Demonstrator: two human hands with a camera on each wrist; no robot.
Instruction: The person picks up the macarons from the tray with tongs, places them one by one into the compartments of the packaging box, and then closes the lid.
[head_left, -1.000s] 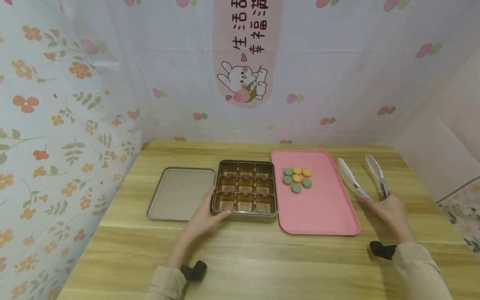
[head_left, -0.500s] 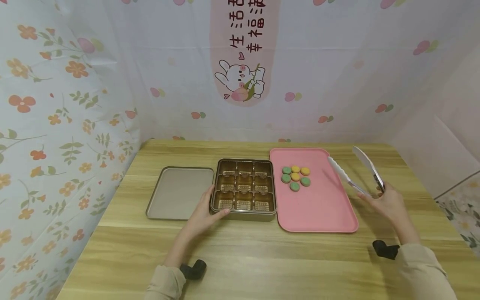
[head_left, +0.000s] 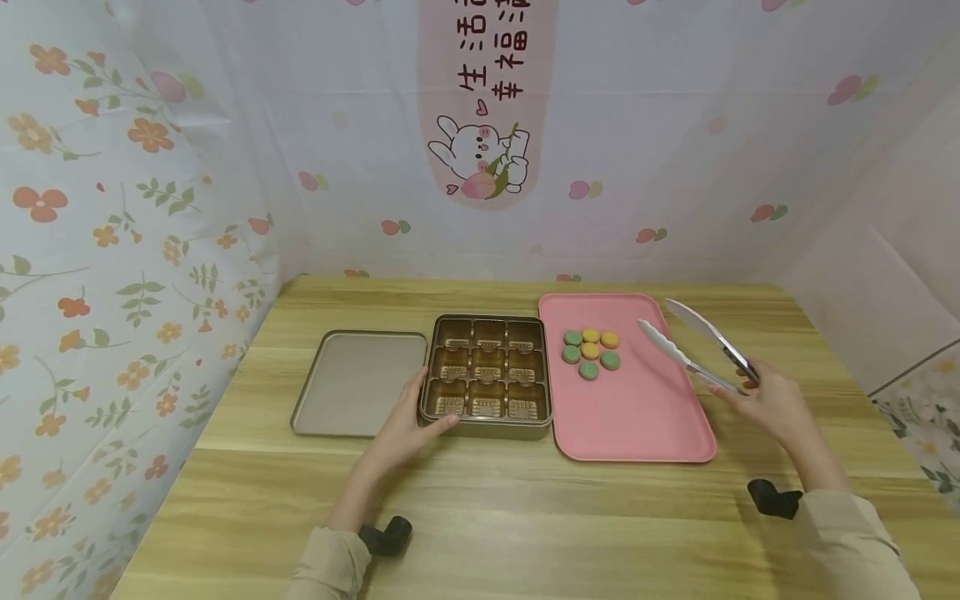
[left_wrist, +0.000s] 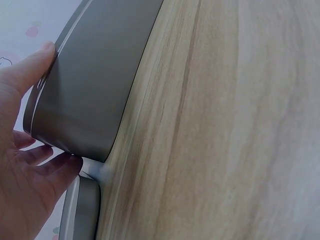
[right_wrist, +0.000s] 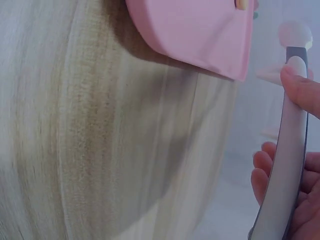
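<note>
My left hand holds the front left corner of a bronze metal box with nine square compartments. In the left wrist view, its thumb lies on the rim and its fingers bend along the box's side. My right hand grips metal tongs, whose spread tips hang over the right edge of a pink tray. The right wrist view shows the thumb pressing on the tongs' handle. Several small green and yellow macarons lie on the tray, left of the tongs.
A flat bronze lid lies on the wooden table, left of the box. The box stands close between lid and tray. A patterned white cloth hangs behind the table.
My right hand has lifted the tongs from beside the tray and swung their tips left over its edge. The left hand stays at the box's corner.
</note>
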